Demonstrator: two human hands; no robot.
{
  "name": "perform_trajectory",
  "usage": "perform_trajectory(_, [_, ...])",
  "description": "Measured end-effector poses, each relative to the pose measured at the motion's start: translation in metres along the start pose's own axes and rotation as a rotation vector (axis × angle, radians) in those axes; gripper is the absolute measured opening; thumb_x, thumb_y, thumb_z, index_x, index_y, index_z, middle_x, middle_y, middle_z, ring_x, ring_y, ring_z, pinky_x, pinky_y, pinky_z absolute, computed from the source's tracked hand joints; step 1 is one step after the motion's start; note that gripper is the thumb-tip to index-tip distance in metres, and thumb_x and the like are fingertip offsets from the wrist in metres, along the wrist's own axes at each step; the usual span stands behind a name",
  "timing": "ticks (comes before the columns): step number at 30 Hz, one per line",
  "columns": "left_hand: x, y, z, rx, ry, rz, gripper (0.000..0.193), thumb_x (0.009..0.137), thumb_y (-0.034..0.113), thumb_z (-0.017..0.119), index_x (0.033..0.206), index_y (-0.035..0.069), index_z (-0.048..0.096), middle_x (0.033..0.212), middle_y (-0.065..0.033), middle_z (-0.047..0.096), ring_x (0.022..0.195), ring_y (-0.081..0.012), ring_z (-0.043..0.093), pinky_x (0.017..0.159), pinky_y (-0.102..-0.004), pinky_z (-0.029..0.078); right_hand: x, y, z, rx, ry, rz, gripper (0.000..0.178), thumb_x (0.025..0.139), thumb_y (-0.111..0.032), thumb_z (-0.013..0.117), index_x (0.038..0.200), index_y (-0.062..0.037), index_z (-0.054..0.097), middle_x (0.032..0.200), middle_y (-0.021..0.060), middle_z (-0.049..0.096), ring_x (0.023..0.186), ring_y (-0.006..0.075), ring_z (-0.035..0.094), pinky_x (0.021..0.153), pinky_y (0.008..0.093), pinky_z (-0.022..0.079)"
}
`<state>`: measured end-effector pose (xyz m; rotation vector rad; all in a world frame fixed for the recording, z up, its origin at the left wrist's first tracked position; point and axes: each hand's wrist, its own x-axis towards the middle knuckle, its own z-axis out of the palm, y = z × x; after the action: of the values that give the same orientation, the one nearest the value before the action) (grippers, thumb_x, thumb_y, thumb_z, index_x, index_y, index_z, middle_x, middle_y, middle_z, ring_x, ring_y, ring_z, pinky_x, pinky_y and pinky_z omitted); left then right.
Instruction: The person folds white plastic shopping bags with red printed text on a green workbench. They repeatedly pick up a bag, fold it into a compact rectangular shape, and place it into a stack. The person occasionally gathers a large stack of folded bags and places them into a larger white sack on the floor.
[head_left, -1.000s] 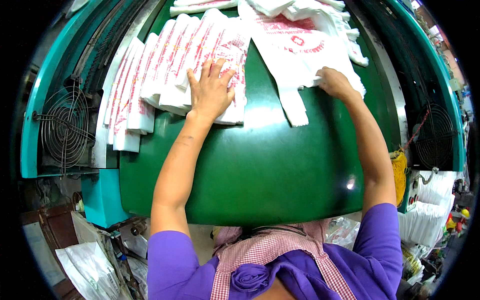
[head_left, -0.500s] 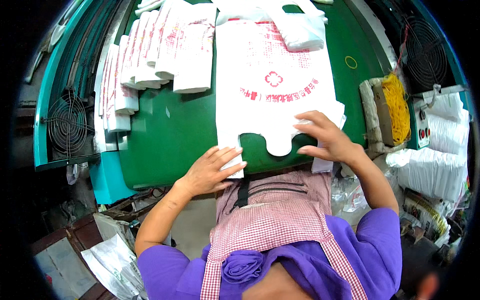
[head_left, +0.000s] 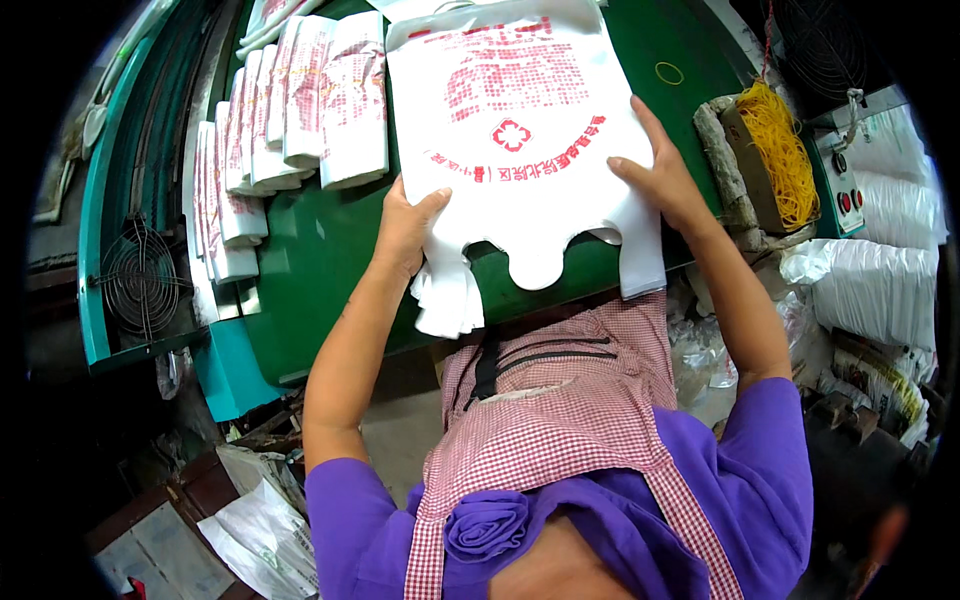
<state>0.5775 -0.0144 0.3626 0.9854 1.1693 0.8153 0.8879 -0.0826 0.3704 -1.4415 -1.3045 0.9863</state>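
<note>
A stack of white plastic carrier bags [head_left: 560, 215] with red print lies flat on the green table, its handle ends and rounded middle tab pointing toward me. My left hand [head_left: 406, 228] grips the stack's left edge, thumb on top and fingers out of sight beneath. On the opposite edge, my right hand [head_left: 660, 172] clasps the bags the same way, thumb and forefinger showing on top. Below my left hand the left handle layers fan out unevenly past the table edge.
Folded bundles of printed bags [head_left: 350, 100] stand in an overlapping row at the left. A box of yellow rubber bands [head_left: 785, 160] sits at the right beside a control box [head_left: 846, 190] with red buttons. One loose rubber band [head_left: 669, 73] lies on the green tabletop [head_left: 330, 270].
Both hands have moved up from the handle ends to the sides of the stack and closed on it. The stack has shifted left, and the folded piece on its far right is gone from there.
</note>
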Motion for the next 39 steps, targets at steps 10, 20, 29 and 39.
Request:
perform_trajectory(10, [-0.056,-0.013,-0.028,0.425,-0.083,0.269,0.061,0.084,0.009,0.058,0.140,0.001,0.035,0.090,-0.0042,0.060,0.077,-0.0091,0.053,0.070,-0.0258,0.044,-0.120,0.012,-0.026,0.039,-0.203,0.303,0.038,0.089,-0.002,0.050,0.126,-0.0048,0.057,0.104,0.0058,0.064,0.090,0.0095,0.057,0.080,0.0256,0.047])
perform_trajectory(20, [-0.075,-0.009,-0.051,0.355,-0.380,0.293,0.052,0.077,-0.007,0.048,0.127,0.007,0.056,0.089,-0.0035,0.057,0.076,-0.0112,0.051,0.067,-0.0229,0.041,-0.110,-0.009,-0.023,-0.743,-0.190,-0.182,0.040,0.072,-0.001,0.067,0.109,-0.0160,0.065,0.122,0.0124,0.055,0.108,0.0323,0.055,0.088,0.0408,0.048])
perform_trajectory(29, [-0.010,0.015,0.006,1.072,-0.380,0.626,0.020,0.091,0.026,0.056,0.094,0.008,0.063,0.073,-0.0157,0.064,0.067,-0.0341,0.062,0.061,-0.0403,0.048,-0.052,-0.004,-0.014,-0.370,-0.405,-0.473,0.023,0.079,0.001,0.058,0.101,-0.0049,0.062,0.095,0.0135,0.062,0.094,0.0335,0.059,0.084,0.0411,0.046])
perform_trajectory(39, [-0.023,-0.036,0.000,1.251,-0.505,1.288,0.056,0.074,0.020,0.064,0.129,0.016,0.051,0.137,-0.0161,0.043,0.119,-0.0364,0.049,0.094,-0.0450,0.045,-0.015,-0.011,0.059,-0.766,-0.415,-0.113,0.030,0.083,-0.039,0.063,0.095,-0.0115,0.059,0.083,0.0119,0.066,0.076,0.0307,0.065,0.063,0.0428,0.049])
